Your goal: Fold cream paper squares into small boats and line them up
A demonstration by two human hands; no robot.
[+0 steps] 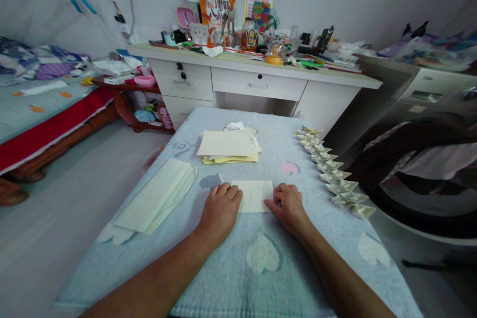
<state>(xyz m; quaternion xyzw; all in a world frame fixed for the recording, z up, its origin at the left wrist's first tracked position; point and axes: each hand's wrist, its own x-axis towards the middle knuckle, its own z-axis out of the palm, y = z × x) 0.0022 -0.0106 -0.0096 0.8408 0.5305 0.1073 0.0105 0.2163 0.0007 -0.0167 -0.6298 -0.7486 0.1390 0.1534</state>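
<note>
A small cream sheet of paper [256,197] lies flat on the cloth-covered table in front of me. My left hand [222,203] has its fingers curled over the paper's left edge. At the right edge, my right hand [288,206] grips with a bent thumb and curled fingers. Just beyond lies a stack of cream and yellow paper [227,144]. Left of my left hand is a pile of long, pale green-white sheets [158,196]. Several folded paper boats [335,175] stand in a slanting row along the table's right side.
The table wears a blue cloth [223,278] with heart patterns. Crumpled white paper [234,126] sits behind the stack. A white desk [257,84] crowded with jars and packets stands against the wall. To the right is a washing machine [428,92]; a bed [48,109] is at left.
</note>
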